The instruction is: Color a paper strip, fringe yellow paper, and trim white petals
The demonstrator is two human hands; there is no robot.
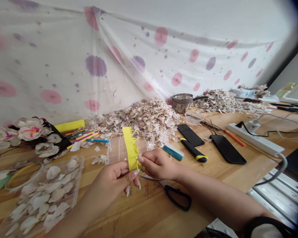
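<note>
My left hand (124, 175) pinches the lower end of a yellow paper strip (130, 147), which stands upright above the table. Fringe cuts run down the strip's right edge, and some of the thin ends curl outward. At that fringed edge, my right hand (156, 162) is closed, thumb against the curled fingers, near the strip's lower part. Scissors with black handles (178, 197) lie on the wood just below my right hand, their blades partly hidden by it. Behind the strip sits a clear compartment box (114, 148).
Pale petal-like flakes form a large heap (151, 119) at the back. A clear tray (79, 168) of bigger petals is at left, beside fabric-like flowers (31, 129). To the right lie a black-and-yellow utility knife (193, 150), a phone (227, 148) and a white power strip (255, 138).
</note>
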